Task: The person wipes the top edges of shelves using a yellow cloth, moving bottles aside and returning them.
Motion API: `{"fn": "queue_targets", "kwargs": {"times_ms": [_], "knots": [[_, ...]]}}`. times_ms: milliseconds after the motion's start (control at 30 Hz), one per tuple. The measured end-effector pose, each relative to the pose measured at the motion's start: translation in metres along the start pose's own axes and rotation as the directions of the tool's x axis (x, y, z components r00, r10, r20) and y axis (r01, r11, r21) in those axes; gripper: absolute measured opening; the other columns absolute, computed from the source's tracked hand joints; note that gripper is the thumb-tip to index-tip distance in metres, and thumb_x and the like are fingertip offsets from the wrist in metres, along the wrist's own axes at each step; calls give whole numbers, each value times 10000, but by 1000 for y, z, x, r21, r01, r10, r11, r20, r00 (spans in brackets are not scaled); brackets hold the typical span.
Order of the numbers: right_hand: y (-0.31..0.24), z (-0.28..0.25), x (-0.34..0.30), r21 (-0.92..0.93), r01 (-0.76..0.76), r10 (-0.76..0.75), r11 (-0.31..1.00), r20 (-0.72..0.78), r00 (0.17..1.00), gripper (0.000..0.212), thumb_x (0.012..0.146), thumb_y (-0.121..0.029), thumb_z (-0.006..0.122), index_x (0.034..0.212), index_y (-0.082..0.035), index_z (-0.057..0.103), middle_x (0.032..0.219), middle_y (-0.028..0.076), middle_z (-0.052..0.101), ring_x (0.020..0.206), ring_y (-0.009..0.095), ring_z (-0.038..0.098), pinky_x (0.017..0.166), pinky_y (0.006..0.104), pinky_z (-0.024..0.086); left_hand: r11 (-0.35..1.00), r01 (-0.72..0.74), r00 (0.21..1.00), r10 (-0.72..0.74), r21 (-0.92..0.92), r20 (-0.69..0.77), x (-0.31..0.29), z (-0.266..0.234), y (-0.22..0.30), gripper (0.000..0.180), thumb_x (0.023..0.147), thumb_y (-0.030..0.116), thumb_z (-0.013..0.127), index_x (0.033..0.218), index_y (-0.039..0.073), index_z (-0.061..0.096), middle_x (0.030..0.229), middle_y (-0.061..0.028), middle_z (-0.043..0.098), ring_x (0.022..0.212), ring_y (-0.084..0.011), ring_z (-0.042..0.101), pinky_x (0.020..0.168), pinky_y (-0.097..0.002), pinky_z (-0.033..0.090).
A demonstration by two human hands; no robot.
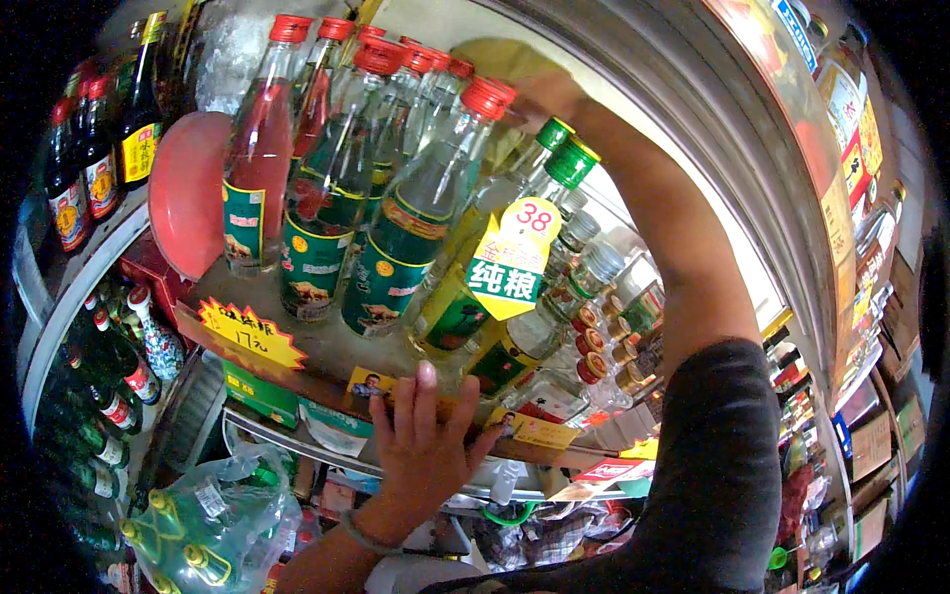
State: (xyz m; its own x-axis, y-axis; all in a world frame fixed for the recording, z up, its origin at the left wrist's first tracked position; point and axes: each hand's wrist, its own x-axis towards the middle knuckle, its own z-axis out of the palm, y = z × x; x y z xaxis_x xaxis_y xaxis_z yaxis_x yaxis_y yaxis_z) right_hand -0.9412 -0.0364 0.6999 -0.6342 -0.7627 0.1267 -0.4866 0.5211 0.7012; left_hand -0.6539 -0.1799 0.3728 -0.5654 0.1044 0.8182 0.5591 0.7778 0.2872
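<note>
My left hand (427,450) rests its spread fingers on the front edge of a shelf (332,374), below the bottles, holding nothing. My right arm bends around the right side of the bottles, and my right hand (546,96) reaches behind them; its fingers are hidden. Near it is an olive-tan patch (495,54), cloth or shadow, I cannot tell. In front stand red-capped clear glass bottles with green labels (394,282). Beside them are green-capped bottles (569,163), one carrying a yellow and green price tag (507,267).
A pink round dish (188,203) leans left of the bottles. Dark sauce bottles (139,129) stand on the left shelf. A starburst price card (249,335) hangs on the shelf edge. Bottles in a clear plastic bag (213,520) are below. Small jars (594,342) line the right.
</note>
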Motion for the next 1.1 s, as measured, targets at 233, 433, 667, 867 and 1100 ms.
{"fn": "queue_targets", "kwargs": {"times_ms": [233,433,667,867,1100], "knots": [[-2,31,-39,983,-167,145,-76,177,974,442,886,-200,571,1287,-44,472,1242,132,558,1112,229,575,926,359,479,999,45,998,-44,26,-45,0,0,4,671,837,568,556,1351,155,432,1374,-240,355,1257,-399,338,1007,-600,277],[-4,5,-85,-127,48,1,991,365,931,391,812,-280,624,1188,-195,560,1083,100,564,972,273,604,828,394,519,1000,22,1000,-22,4,-13,2,-4,-2,712,859,527,532,1365,59,354,1403,-331,251,1276,-519,262,1031,-660,198],[18,19,-148,50,67,-77,996,230,970,198,828,-212,595,982,-94,632,1026,123,550,946,284,591,828,391,503,998,54,998,-54,19,-21,7,-11,9,661,865,539,524,1353,104,424,1387,-266,341,1264,-424,340,1026,-588,268],[-3,-6,-172,-324,148,82,934,599,797,207,695,-164,691,887,-87,689,1083,91,524,1050,253,547,848,366,512,1000,8,1000,-8,-7,-28,9,-18,6,737,861,471,568,1402,38,318,1410,-322,254,1298,-485,264,1047,-624,200],[-28,-39,-203,-341,-220,355,914,411,840,197,743,-139,653,914,-46,683,1100,102,549,1020,266,591,872,372,500,1000,-2,998,2,7,-70,8,-16,12,745,856,448,582,1403,19,313,1423,-315,225,1316,-474,227,1059,-619,169]]}}
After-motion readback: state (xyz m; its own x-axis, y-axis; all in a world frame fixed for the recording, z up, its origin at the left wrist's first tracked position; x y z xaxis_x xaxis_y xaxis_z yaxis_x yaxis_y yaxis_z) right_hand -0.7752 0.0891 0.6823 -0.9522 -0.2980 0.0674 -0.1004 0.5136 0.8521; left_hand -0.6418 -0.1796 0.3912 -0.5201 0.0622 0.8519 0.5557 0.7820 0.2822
